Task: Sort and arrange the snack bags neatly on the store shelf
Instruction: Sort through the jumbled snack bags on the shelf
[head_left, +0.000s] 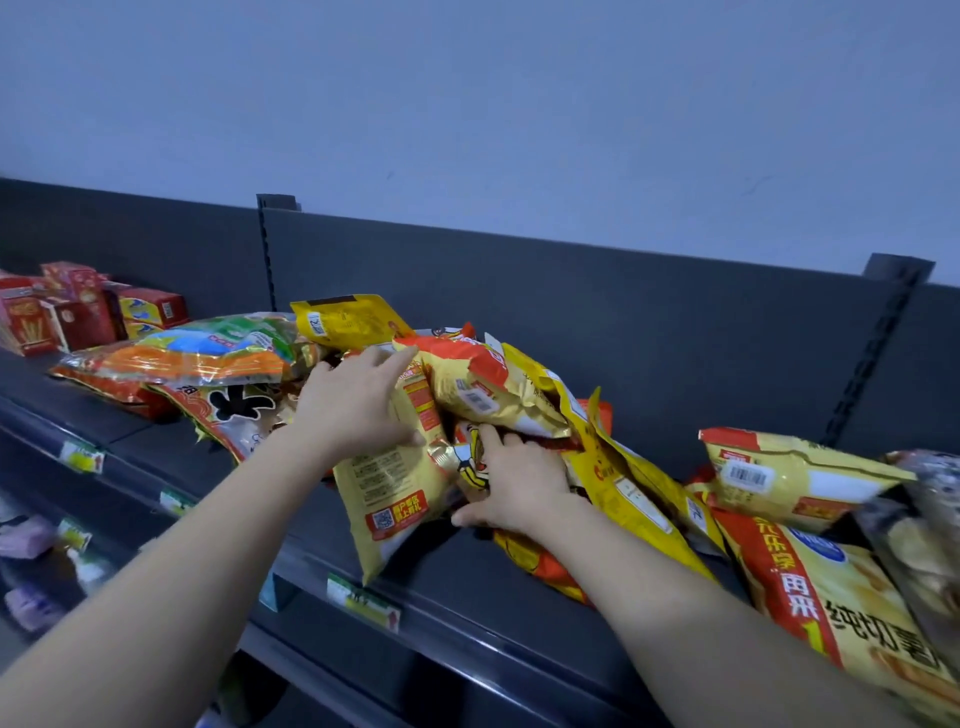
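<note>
A jumbled heap of yellow and red snack bags (483, 395) lies on the dark grey shelf (467, 587). My left hand (353, 405) grips the upper edge of a yellow bag (389, 488) that stands tilted with its back label toward me. My right hand (514, 478) rests flat on a yellow bag with a cartoon figure (470, 462) low in the heap, fingers spread. More yellow and red bags (789, 478) lie to the right, one large bag (841, 613) nearest me.
A green and orange bag (208, 353) and a red-white bag (234, 410) lie left of the heap. Red boxes (78, 312) stand at the far left. Price tags (363, 603) line the shelf's front edge. A lower shelf (36, 561) holds purple packs.
</note>
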